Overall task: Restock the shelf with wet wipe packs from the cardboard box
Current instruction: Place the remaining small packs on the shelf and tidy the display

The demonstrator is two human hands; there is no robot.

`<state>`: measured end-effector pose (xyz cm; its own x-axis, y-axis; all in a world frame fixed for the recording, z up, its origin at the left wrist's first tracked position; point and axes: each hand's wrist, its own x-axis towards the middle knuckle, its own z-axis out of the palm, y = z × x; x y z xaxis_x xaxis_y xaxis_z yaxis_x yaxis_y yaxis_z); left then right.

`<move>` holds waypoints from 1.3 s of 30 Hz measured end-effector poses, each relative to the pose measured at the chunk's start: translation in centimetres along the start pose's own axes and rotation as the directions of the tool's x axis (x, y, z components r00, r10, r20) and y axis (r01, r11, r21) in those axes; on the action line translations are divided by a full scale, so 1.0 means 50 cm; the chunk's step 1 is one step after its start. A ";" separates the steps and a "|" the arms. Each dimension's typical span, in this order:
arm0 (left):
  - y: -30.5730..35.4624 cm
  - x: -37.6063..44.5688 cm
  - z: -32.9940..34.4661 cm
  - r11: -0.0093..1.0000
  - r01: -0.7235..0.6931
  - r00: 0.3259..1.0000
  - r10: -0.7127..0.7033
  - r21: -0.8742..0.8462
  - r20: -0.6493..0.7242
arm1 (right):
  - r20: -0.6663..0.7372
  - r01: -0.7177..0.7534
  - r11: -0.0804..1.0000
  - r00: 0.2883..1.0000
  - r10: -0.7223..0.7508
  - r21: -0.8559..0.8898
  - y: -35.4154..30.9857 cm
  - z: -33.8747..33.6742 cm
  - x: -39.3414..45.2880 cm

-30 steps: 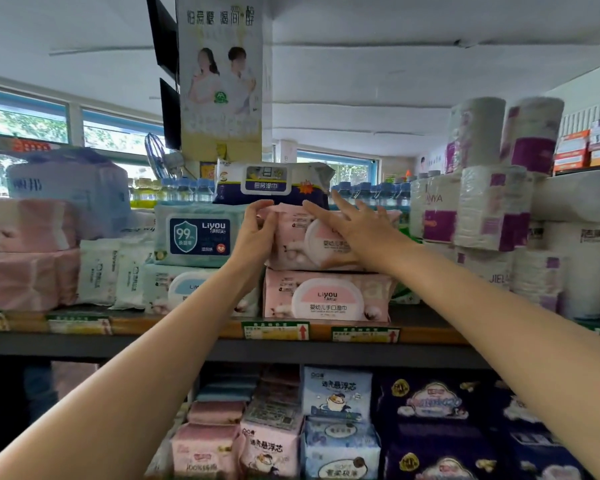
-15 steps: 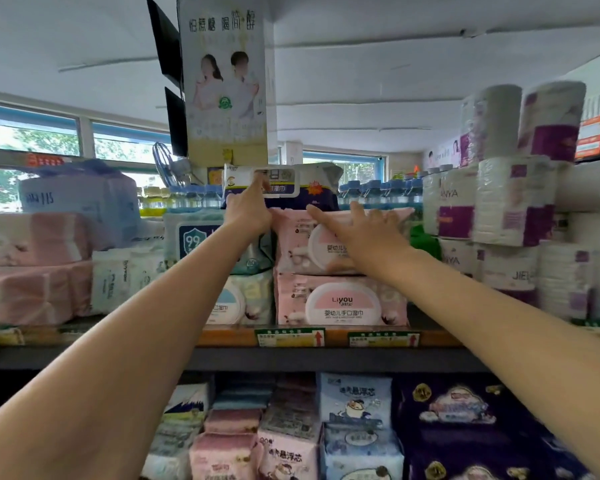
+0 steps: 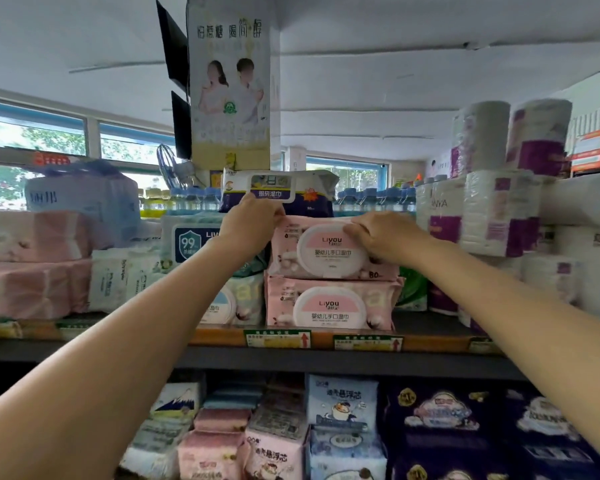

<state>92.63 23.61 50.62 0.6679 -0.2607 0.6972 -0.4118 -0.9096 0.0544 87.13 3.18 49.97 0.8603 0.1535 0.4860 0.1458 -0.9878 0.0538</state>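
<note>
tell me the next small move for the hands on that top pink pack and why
Probably nudge the top pink pack slightly left and square it: it sits on the lower pink pack, a little askew. The left hand and right hand grip its upper corners, so a small push should do.

A: What do we record for the person's body?

B: We see two bare forearms, the left hand (image 3: 248,225) and the right hand (image 3: 383,237).

A: Any clothing?

B: We observe no sleeve edge on the visible forearms, and no glove, watch, ring or marking on either hand.
</note>
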 end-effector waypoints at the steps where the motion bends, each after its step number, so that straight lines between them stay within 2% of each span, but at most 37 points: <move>1: 0.009 0.001 0.002 0.999 0.054 0.999 -0.054 0.007 -0.002 | -0.001 -0.028 0.999 1.000 0.028 -0.020 -0.004 0.001 -0.002; 4: 0.033 -0.024 0.011 0.995 0.101 0.988 -0.103 -0.023 -0.115 | -0.088 -0.082 0.992 0.993 0.074 -0.097 -0.018 -0.005 -0.015; 7: 0.015 -0.088 0.031 0.999 0.030 0.959 -0.037 -0.028 -0.281 | -0.275 0.062 0.991 0.957 -0.093 -0.118 -0.055 -0.003 -0.032; 10: -0.038 -0.135 0.043 0.998 0.023 0.961 -0.003 0.066 -0.278 | -0.318 0.206 0.966 0.915 -0.247 -0.156 -0.125 0.015 -0.023; 13: -0.088 -0.164 0.032 0.997 0.080 0.957 -0.073 0.012 -0.282 | -0.288 0.284 0.951 0.907 -0.308 -0.123 -0.191 0.029 -0.006; 16: -0.138 -0.184 0.016 0.981 0.174 0.951 -0.189 -0.081 -0.246 | -0.185 0.262 0.963 0.951 -0.247 0.060 -0.233 0.038 0.000; 18: -0.179 -0.197 0.007 0.967 0.225 0.948 -0.245 -0.117 -0.204 | -0.178 0.234 0.961 0.962 -0.206 0.150 -0.262 0.052 0.007; 20: -0.222 -0.208 0.004 0.977 0.207 0.960 -0.211 -0.044 -0.185 | -0.177 0.211 0.974 0.965 -0.193 0.086 -0.292 0.067 0.018; 22: -0.263 -0.213 0.005 0.990 0.111 0.979 -0.093 0.091 -0.181 | -0.162 0.189 0.978 0.966 -0.201 -0.087 -0.319 0.082 0.033; 24: -0.300 -0.207 0.000 0.988 0.036 0.987 -0.012 0.151 -0.161 | -0.159 0.157 0.964 0.968 -0.193 -0.214 -0.342 0.090 0.051; 26: -0.334 -0.196 -0.003 0.994 0.022 0.988 -0.005 0.110 -0.151 | -0.164 0.075 0.968 0.980 -0.116 -0.239 -0.365 0.097 0.070; 28: -0.361 -0.181 0.001 0.993 0.085 0.988 -0.094 -0.081 -0.126 | -0.167 -0.024 0.978 0.986 -0.011 -0.206 -0.385 0.109 0.088; 30: -0.375 -0.168 0.012 0.909 0.217 0.969 -0.243 -0.356 -0.030 | -0.144 -0.084 0.976 0.988 0.056 -0.199 -0.401 0.119 0.100; 32: -0.383 -0.154 0.024 0.776 0.345 0.935 -0.332 -0.529 0.123 | -0.132 -0.114 0.967 0.988 0.085 -0.228 -0.409 0.121 0.111; 34: -0.388 -0.141 0.031 0.628 0.436 0.898 -0.352 -0.644 0.265 | -0.122 -0.138 0.959 0.986 0.110 -0.247 -0.414 0.117 0.123; 37: -0.397 -0.118 0.033 0.424 0.482 0.872 -0.319 -0.767 0.372 | -0.089 -0.177 0.950 0.983 0.159 -0.258 -0.425 0.116 0.134; 38: -0.400 -0.113 0.037 0.412 0.486 0.870 -0.313 -0.770 0.382 | -0.080 -0.190 0.948 0.981 0.175 -0.256 -0.429 0.118 0.135; 39: -0.403 -0.108 0.044 0.450 0.485 0.873 -0.308 -0.750 0.379 | -0.081 -0.200 0.946 0.979 0.185 -0.254 -0.431 0.123 0.135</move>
<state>98.66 42.62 44.20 0.9447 -0.0700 0.3205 -0.3265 -0.2930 0.8986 92.78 25.67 46.74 0.8299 -0.0349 0.5568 -0.1582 -0.9718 0.1749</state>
